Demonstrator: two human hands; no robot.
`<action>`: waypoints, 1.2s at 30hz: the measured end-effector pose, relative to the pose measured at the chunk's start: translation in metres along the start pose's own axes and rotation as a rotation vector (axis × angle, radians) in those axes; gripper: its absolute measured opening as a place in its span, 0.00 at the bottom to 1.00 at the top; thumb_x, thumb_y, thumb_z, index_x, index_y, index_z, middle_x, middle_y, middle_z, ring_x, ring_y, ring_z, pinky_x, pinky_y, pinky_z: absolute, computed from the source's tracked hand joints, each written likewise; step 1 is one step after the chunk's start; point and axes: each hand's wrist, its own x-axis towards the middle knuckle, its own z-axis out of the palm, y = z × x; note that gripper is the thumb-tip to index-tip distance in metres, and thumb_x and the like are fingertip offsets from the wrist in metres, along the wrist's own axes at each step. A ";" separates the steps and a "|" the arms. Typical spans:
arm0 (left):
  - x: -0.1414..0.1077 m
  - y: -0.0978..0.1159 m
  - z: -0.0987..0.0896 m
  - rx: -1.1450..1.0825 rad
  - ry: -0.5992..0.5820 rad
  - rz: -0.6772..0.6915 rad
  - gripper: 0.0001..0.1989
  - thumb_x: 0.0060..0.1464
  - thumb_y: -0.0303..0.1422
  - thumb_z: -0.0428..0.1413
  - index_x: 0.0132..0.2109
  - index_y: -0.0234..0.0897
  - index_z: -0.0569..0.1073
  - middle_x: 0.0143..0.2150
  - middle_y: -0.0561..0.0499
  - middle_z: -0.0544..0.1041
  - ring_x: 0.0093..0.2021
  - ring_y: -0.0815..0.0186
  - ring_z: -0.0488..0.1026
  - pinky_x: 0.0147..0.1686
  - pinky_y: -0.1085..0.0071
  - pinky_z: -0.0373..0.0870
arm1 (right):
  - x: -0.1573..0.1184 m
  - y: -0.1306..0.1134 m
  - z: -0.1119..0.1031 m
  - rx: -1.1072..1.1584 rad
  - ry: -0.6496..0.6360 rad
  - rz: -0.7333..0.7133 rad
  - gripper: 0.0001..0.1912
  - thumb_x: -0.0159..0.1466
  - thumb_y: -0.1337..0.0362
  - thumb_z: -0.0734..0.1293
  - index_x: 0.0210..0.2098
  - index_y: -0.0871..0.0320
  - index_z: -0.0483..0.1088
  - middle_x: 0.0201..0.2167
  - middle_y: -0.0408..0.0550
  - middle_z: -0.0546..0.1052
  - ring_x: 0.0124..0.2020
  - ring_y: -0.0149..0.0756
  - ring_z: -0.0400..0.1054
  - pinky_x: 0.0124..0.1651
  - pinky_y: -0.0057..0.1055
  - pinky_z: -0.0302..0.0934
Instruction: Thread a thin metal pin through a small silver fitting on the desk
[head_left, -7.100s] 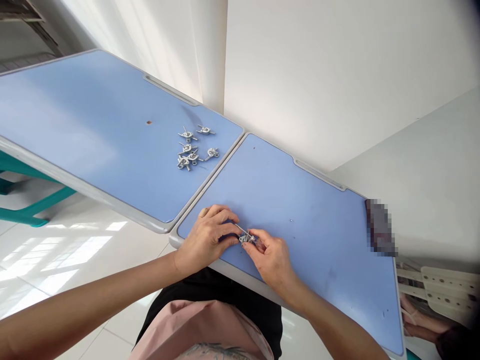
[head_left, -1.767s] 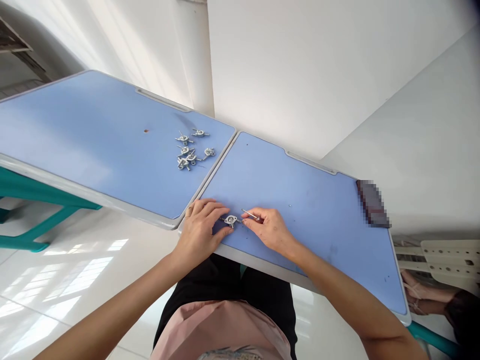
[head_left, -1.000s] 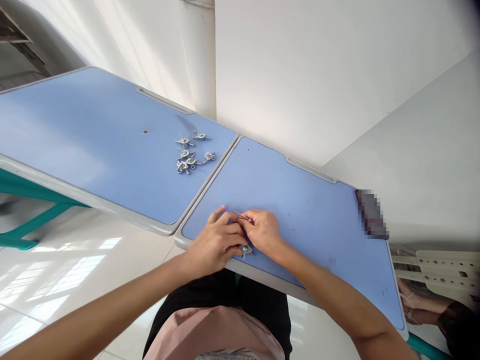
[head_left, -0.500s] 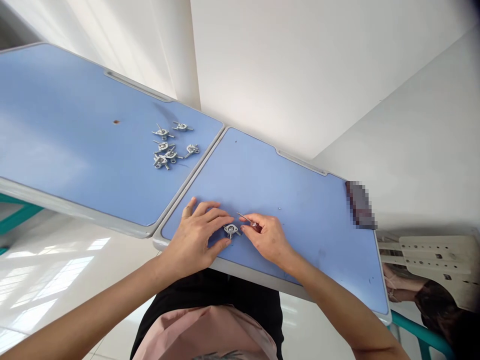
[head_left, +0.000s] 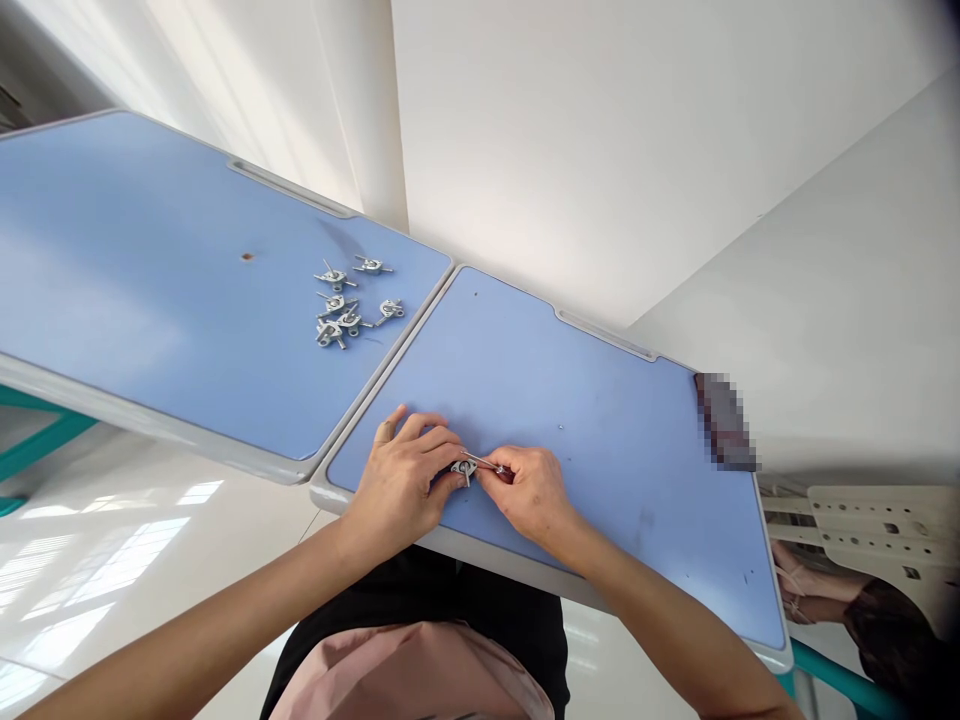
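Note:
My left hand (head_left: 409, 475) is closed at the near edge of the right-hand desk, thumb and fingertips around a small silver metal valve (head_left: 464, 468) with an oval flange and a thin lever. From the other side, my right hand (head_left: 531, 490) pinches a small screwdriver (head_left: 484, 461) by its dark red handle. The thin shaft points left and lies across the top of the valve; whether its tip sits on a screw cannot be made out. Several similar metal valves (head_left: 349, 318) lie in a loose group on the left-hand desk.
Two blue desks, one at left (head_left: 187, 330) and one at right (head_left: 600, 400), stand side by side with a narrow seam between raised rims. A blurred-out dark object (head_left: 724, 422) lies at the right desk's far corner. A pale chair (head_left: 877, 525) and another person's legs (head_left: 814, 590) are at right.
The screwdriver in my right hand has come left and down, so its shaft now reaches over the valve. My left hand keeps hold of the valve. The whole view has shifted slightly.

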 end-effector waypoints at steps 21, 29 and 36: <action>-0.007 -0.003 0.000 0.041 0.033 0.016 0.10 0.62 0.28 0.50 0.46 0.41 0.75 0.45 0.51 0.79 0.52 0.55 0.69 0.59 0.48 0.53 | -0.006 -0.007 0.000 0.002 -0.014 0.118 0.05 0.60 0.64 0.70 0.28 0.54 0.77 0.17 0.35 0.68 0.20 0.25 0.55 0.28 0.26 0.47; -0.014 0.010 -0.014 0.188 -0.029 -0.057 0.18 0.61 0.37 0.54 0.57 0.39 0.70 0.48 0.45 0.78 0.54 0.50 0.68 0.61 0.42 0.51 | -0.004 -0.010 -0.003 0.036 -0.038 0.153 0.05 0.60 0.64 0.69 0.31 0.53 0.78 0.18 0.36 0.70 0.20 0.26 0.57 0.28 0.27 0.48; -0.011 0.005 -0.003 0.230 0.001 0.000 0.10 0.61 0.31 0.53 0.48 0.41 0.76 0.47 0.47 0.78 0.50 0.53 0.69 0.59 0.43 0.53 | -0.009 -0.009 -0.002 0.139 -0.014 0.065 0.05 0.63 0.65 0.67 0.32 0.54 0.76 0.25 0.39 0.73 0.25 0.28 0.61 0.30 0.27 0.52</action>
